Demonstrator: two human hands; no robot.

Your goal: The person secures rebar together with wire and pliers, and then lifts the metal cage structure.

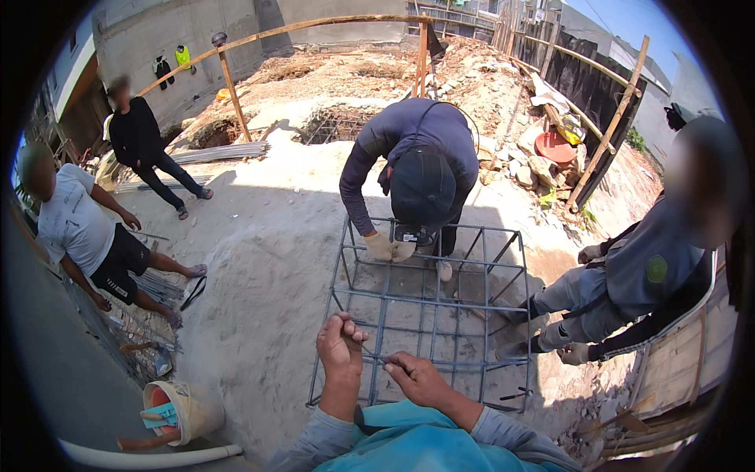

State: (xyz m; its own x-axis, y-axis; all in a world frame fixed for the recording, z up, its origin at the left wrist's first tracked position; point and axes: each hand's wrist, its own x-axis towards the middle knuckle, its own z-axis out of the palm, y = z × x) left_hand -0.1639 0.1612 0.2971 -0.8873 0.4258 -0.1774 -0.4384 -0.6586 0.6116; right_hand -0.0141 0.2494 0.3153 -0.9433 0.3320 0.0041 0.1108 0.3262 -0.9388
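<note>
A cage of tied steel rebar [429,300] lies on the sandy ground in front of me. My left hand [340,346] is over its near left part, fingers curled closed. Just to the right, my right hand [421,381] is closed in a pinch above the near bars. A thin wire [373,352] seems to run between the fingers of both hands; its ends are hidden. Across the cage a co-worker [425,149] in a dark cap bends over, gloved hands [389,248] together at the far left bars.
At right a person [657,259] with gloves stands by the cage. Two people [94,228] are at left. A bucket [189,413] with tools and a white pipe [157,456] sit lower left. Behind are a wooden rail [314,28], rebar-lined pit [338,126] and rubble [523,161].
</note>
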